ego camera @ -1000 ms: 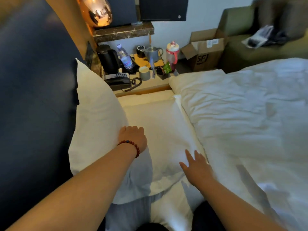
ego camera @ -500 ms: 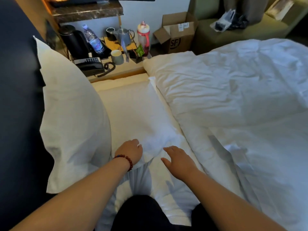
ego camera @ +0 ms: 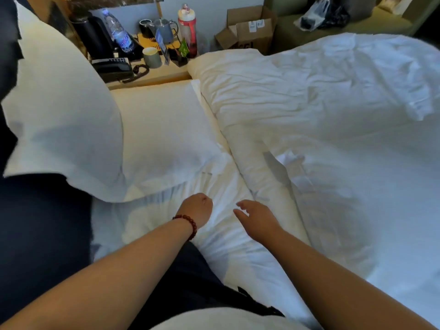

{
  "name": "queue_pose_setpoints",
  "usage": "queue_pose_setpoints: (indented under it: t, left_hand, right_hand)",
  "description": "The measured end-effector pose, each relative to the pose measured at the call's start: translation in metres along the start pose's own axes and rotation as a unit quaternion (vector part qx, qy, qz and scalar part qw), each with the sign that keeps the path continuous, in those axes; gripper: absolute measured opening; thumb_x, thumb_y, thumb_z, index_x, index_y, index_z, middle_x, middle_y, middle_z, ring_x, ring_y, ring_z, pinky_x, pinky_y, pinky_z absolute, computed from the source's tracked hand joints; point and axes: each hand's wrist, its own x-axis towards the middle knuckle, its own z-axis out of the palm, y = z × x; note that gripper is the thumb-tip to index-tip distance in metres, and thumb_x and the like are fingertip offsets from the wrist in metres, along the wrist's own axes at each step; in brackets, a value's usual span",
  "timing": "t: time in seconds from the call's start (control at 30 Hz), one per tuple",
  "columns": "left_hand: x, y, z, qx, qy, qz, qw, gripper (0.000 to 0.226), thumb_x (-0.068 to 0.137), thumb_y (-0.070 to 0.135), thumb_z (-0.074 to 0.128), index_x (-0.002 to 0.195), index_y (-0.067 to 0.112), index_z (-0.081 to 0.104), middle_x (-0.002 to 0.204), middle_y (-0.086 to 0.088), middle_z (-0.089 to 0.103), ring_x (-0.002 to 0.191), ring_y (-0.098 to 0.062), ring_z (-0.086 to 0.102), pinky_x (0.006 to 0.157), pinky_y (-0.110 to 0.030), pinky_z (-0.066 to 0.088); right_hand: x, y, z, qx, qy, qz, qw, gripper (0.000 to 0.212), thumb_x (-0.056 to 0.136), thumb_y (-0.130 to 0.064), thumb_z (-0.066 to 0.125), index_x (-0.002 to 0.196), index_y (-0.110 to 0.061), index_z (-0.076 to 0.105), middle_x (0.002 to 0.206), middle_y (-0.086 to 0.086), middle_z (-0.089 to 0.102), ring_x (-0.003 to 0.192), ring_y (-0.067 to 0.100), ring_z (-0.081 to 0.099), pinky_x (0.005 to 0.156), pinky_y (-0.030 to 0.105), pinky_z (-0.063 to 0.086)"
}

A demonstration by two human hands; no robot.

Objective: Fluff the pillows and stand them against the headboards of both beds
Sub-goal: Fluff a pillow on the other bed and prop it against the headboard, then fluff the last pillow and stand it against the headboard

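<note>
Head view: both forearms reach in from the bottom edge over the rumpled sheet (ego camera: pixel 228 246). The left hand (ego camera: pixel 197 209), a beaded bracelet (ego camera: pixel 188 222) at its wrist, has its grip curled in; whether it pinches fabric I cannot tell. The right hand (ego camera: pixel 258 221) is palm down, grip loosely spread. At upper left the upright pillow (ego camera: pixel 59 103) leans on the dark headboard (ego camera: pixel 35 234) — the flat pillow (ego camera: pixel 162 129) lies just beside it.

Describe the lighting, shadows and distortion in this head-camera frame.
Head view: warm yellowish light on the flat pillow and nightstand, cooler bluish light on the duvet; the headboard is nearly black; soft arm shadows lie on the sheet near the left hand and right hand; the standing pillow has a jagged left edge; wide-angle bending curves the frame's edges.
</note>
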Motion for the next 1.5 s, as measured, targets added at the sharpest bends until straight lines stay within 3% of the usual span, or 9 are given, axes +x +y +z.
queue_pose_setpoints:
  t: [0.1, 0.2, 0.37, 0.57, 0.73, 0.9, 1.13, 1.33, 1.5]
  left_hand:
    - [-0.034, 0.025, 0.054, -0.047, 0.012, -0.025, 0.999, 0.031, 0.095, 0.026, 0.042, 0.096, 0.007, 0.067, 0.094, -0.006, 0.069, 0.088, -0.024, 0.064, 0.082, -0.039, 0.054]
    - [-0.074, 0.053, 0.096, -0.065, 0.024, -0.027, 0.997, 0.03, 0.093, 0.029, 0.042, 0.093, 0.013, 0.066, 0.091, -0.003, 0.068, 0.083, -0.021, 0.064, 0.075, -0.035, 0.053]
    - [-0.134, 0.074, 0.135, -0.022, 0.069, -0.035, 0.997, 0.029, 0.096, 0.033, 0.04, 0.088, 0.018, 0.064, 0.081, 0.005, 0.063, 0.069, -0.007, 0.055, 0.054, -0.021, 0.035]
    - [-0.199, 0.063, 0.157, -0.005, 0.092, -0.081, 0.992, 0.03, 0.099, 0.035, 0.04, 0.098, 0.017, 0.064, 0.091, 0.002, 0.065, 0.078, -0.014, 0.058, 0.07, -0.026, 0.041]
    - [-0.227, 0.052, 0.184, -0.015, 0.073, -0.113, 0.991, 0.027, 0.099, 0.032, 0.042, 0.1, 0.017, 0.064, 0.095, 0.0, 0.067, 0.084, -0.017, 0.06, 0.072, -0.026, 0.042]
    - [-0.244, 0.038, 0.194, -0.033, 0.069, -0.138, 0.987, 0.027, 0.099, 0.033, 0.043, 0.101, 0.017, 0.064, 0.098, -0.001, 0.067, 0.084, -0.016, 0.059, 0.072, -0.025, 0.042]
    - [-0.273, 0.0, 0.187, -0.077, 0.081, -0.156, 0.981, 0.023, 0.097, 0.032, 0.046, 0.099, 0.019, 0.065, 0.099, 0.001, 0.067, 0.088, -0.016, 0.059, 0.077, -0.023, 0.042]
    - [-0.302, -0.054, 0.173, -0.077, 0.04, -0.115, 0.99, 0.025, 0.099, 0.034, 0.044, 0.099, 0.02, 0.064, 0.096, 0.0, 0.066, 0.086, -0.015, 0.06, 0.083, -0.028, 0.051]
    - [-0.312, -0.069, 0.16, -0.086, 0.037, -0.074, 0.993, 0.024, 0.098, 0.035, 0.044, 0.093, 0.022, 0.064, 0.093, 0.003, 0.066, 0.082, -0.011, 0.059, 0.076, -0.027, 0.048]
  right_hand:
    - [-0.032, 0.039, -0.021, 0.017, 0.017, -0.013, 1.0, 0.04, 0.095, -0.046, 0.051, 0.127, -0.022, 0.06, 0.125, -0.001, 0.063, 0.107, 0.014, 0.059, 0.085, 0.023, 0.04]
    - [-0.064, 0.068, -0.04, 0.035, 0.024, -0.01, 0.999, 0.039, 0.095, -0.045, 0.051, 0.126, -0.022, 0.06, 0.123, -0.002, 0.064, 0.108, 0.015, 0.059, 0.084, 0.023, 0.039]
    - [-0.094, 0.084, -0.055, 0.03, -0.031, -0.046, 0.998, 0.038, 0.095, -0.044, 0.051, 0.126, -0.023, 0.059, 0.123, -0.001, 0.064, 0.109, 0.014, 0.059, 0.085, 0.022, 0.038]
    - [-0.121, 0.119, -0.06, -0.001, -0.092, -0.066, 0.994, 0.037, 0.095, -0.042, 0.053, 0.127, -0.023, 0.059, 0.124, 0.001, 0.063, 0.112, 0.016, 0.059, 0.092, 0.026, 0.04]
    - [-0.142, 0.134, -0.045, -0.031, -0.112, -0.135, 0.984, 0.039, 0.097, -0.044, 0.05, 0.131, -0.025, 0.056, 0.129, -0.002, 0.058, 0.112, 0.015, 0.056, 0.092, 0.023, 0.037]
    - [-0.157, 0.133, -0.024, 0.051, -0.121, -0.094, 0.987, 0.032, 0.095, -0.042, 0.055, 0.123, -0.028, 0.06, 0.119, -0.004, 0.063, 0.1, 0.01, 0.059, 0.083, 0.022, 0.04]
    - [-0.17, 0.119, 0.002, 0.024, -0.141, -0.084, 0.986, 0.031, 0.095, -0.04, 0.055, 0.122, -0.026, 0.062, 0.117, -0.002, 0.065, 0.099, 0.011, 0.061, 0.083, 0.023, 0.04]
    - [-0.211, 0.088, 0.032, 0.044, -0.088, -0.047, 0.994, 0.028, 0.094, -0.041, 0.056, 0.118, -0.029, 0.063, 0.104, -0.013, 0.061, 0.084, 0.001, 0.055, 0.066, 0.008, 0.033]
    - [-0.255, 0.082, 0.041, 0.091, -0.048, -0.009, 0.995, 0.022, 0.092, -0.04, 0.058, 0.113, -0.034, 0.064, 0.1, -0.017, 0.064, 0.084, -0.01, 0.055, 0.065, 0.009, 0.035]
